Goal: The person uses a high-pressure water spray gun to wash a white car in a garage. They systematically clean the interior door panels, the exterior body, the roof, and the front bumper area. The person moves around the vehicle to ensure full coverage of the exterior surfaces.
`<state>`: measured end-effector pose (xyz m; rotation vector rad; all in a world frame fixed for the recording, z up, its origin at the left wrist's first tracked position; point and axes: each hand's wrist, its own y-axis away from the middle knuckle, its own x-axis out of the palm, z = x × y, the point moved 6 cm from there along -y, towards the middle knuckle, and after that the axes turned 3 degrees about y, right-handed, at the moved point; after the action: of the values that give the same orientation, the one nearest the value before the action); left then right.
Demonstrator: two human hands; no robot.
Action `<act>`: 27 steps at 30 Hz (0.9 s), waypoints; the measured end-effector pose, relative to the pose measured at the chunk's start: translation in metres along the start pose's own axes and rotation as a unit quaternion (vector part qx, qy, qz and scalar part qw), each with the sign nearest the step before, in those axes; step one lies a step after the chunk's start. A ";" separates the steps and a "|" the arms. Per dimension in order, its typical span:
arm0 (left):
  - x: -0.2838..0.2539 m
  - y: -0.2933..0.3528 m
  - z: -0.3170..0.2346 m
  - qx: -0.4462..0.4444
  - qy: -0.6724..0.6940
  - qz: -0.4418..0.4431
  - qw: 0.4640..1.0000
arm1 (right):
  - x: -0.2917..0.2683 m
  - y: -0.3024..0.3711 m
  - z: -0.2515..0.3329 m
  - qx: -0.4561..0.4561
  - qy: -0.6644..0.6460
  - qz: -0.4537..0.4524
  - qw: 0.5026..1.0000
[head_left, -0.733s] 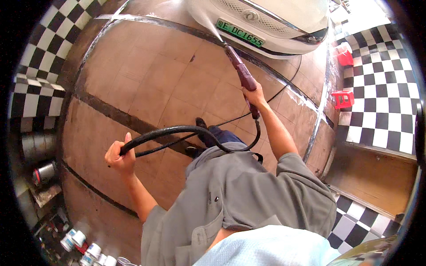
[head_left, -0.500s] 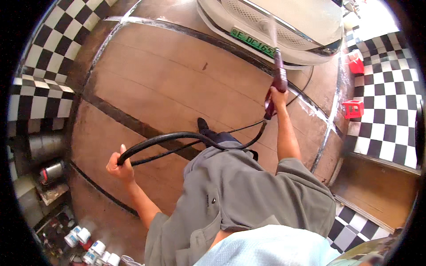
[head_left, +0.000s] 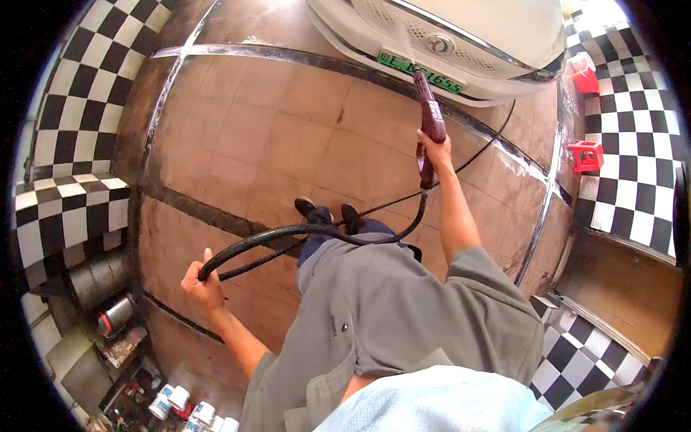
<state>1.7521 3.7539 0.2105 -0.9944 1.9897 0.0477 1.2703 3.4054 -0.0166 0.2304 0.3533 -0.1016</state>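
Observation:
My right hand (head_left: 436, 150) is wrapped round the grip of a dark maroon pressure washer gun (head_left: 430, 119). Its nozzle points away from me at the front of a white car (head_left: 489, 43), and a pale spray hits the grille above the green number plate (head_left: 403, 63). A thick black hose (head_left: 288, 232) runs from the bottom of the gun, loops across in front of my body and ends up in my left hand (head_left: 204, 282), whose fingers close round it with the thumb up. The spray tip partly covers the plate.
Brown floor tiles (head_left: 288, 144) lie between me and the car, crossed by dark strips. A red stool (head_left: 586, 155) and a red bucket (head_left: 585, 79) stand by the checkered wall (head_left: 630, 165) on the right. White tubs (head_left: 170, 400) and a metal cylinder (head_left: 116, 315) sit at the lower left.
The gun has swung left, moving its spray leftward along the grille and uncovering the round emblem. My left hand still grips the hose. Both my shoes now show.

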 end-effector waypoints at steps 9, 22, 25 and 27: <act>0.057 -0.111 0.025 0.026 0.052 0.103 0.993 | 0.080 -0.055 0.067 -0.093 0.143 0.004 0.985; 0.090 -0.215 0.048 0.088 0.024 0.111 0.990 | 0.137 -0.123 0.096 -0.086 0.168 -0.049 0.981; 0.104 -0.216 0.039 0.071 0.034 0.136 0.988 | 0.115 -0.134 0.086 -0.064 0.168 -0.074 0.981; 0.111 -0.219 0.014 0.073 0.011 0.148 0.986 | 0.096 -0.139 0.082 -0.037 0.172 -0.078 0.981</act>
<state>1.8743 3.5417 0.1924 -0.6042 2.1137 0.0523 1.3677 3.2455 -0.0046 0.1451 0.7183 -0.2042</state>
